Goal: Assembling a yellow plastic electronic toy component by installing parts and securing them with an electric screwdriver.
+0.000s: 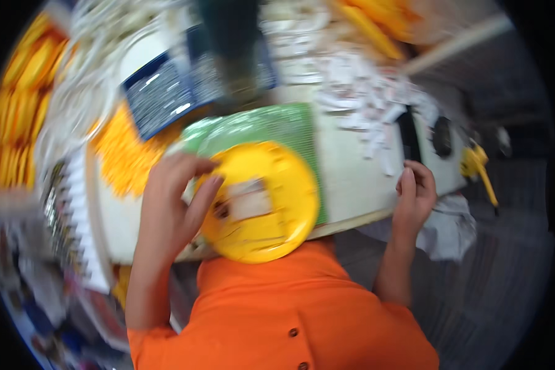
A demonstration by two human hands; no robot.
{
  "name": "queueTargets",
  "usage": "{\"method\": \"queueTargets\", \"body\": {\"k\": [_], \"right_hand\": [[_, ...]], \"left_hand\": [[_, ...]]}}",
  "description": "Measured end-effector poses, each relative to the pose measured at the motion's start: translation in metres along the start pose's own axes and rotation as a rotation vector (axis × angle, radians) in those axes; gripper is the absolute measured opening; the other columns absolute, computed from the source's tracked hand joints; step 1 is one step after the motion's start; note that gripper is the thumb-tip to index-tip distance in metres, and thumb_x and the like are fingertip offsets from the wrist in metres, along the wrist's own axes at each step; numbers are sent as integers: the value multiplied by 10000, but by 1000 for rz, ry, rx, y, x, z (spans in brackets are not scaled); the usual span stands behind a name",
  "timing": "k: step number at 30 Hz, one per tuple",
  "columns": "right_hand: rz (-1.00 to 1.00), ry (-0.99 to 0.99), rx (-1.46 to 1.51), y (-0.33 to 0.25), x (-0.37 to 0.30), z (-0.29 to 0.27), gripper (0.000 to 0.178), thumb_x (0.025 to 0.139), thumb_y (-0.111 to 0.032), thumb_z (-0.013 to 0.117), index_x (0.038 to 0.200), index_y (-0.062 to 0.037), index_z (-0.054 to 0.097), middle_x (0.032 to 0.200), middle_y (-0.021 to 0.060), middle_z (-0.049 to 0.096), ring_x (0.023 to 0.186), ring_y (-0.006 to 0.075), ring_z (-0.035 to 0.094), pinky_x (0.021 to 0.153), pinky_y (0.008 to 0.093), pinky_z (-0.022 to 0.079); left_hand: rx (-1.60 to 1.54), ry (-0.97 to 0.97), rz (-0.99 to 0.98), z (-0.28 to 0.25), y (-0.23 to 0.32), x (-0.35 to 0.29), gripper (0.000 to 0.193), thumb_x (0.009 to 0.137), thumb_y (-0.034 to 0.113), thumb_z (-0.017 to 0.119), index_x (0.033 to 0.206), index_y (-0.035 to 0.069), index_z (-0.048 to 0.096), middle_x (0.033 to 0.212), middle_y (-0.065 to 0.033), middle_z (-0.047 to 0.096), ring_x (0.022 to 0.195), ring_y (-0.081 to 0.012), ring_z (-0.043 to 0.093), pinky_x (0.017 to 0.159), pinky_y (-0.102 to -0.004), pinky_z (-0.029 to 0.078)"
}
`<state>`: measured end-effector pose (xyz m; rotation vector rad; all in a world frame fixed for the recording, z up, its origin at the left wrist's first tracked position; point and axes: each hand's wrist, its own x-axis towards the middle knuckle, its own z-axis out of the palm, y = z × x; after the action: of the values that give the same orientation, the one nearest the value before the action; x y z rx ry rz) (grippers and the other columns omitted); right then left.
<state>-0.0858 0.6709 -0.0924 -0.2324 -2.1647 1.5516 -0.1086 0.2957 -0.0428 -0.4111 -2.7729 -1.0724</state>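
A round yellow plastic casing (296,203) lies at the table's front edge, close to my body. Inside it sit a pale, squarish block (250,198), a small dark reddish part (221,209) and some thin wires. My left hand (176,191) is over the casing's left rim, its thumb and forefinger curved toward each other with a small gap; I see nothing between them. Off to the right, my right hand (415,192) is closed, fingertips at the lower end of a black strip-like thing (408,134). Blur hides what exactly that strip is.
Beneath the casing is a green mat (305,132). Blue trays (160,92) of shiny metal pieces stand behind, beside a heap of small yellow parts (120,154). White pieces (357,92) are scattered at back right. Yellow casings (28,92) are stacked far left; a yellow tool (475,161) hangs right.
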Motion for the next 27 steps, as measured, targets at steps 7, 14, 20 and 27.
{"method": "queueTargets", "body": {"k": [7,14,20,27], "right_hand": [[-940,-956,-25,-108,-48,149,345,739,-153,803,1051,-57,689,940,60,617,855,259,598,785,395,486],[-1118,-1175,-255,-103,-75,191,271,744,-187,761,973,-65,682,929,30,628,916,224,618,835,381,483],[-898,-1075,-128,-111,-65,183,308,718,-165,786,990,-56,689,940,46,644,912,236,625,825,400,492],[-814,-915,41,-92,-73,180,301,723,-203,749,966,-47,665,895,74,590,909,256,609,851,424,482]], "left_hand": [[-86,416,-334,-52,-48,-46,140,925,67,699,1030,-24,689,906,-82,676,799,-161,630,746,-295,503],[118,417,-379,-33,-78,-74,118,885,66,717,974,-6,688,924,-113,664,814,-247,653,736,-353,523],[415,409,-185,-24,-97,-25,130,839,117,759,936,44,714,925,-129,650,924,-340,625,807,-435,492],[269,305,-205,-27,-141,-25,71,872,-12,677,857,-24,609,882,-142,569,872,-330,570,813,-403,464]]}}
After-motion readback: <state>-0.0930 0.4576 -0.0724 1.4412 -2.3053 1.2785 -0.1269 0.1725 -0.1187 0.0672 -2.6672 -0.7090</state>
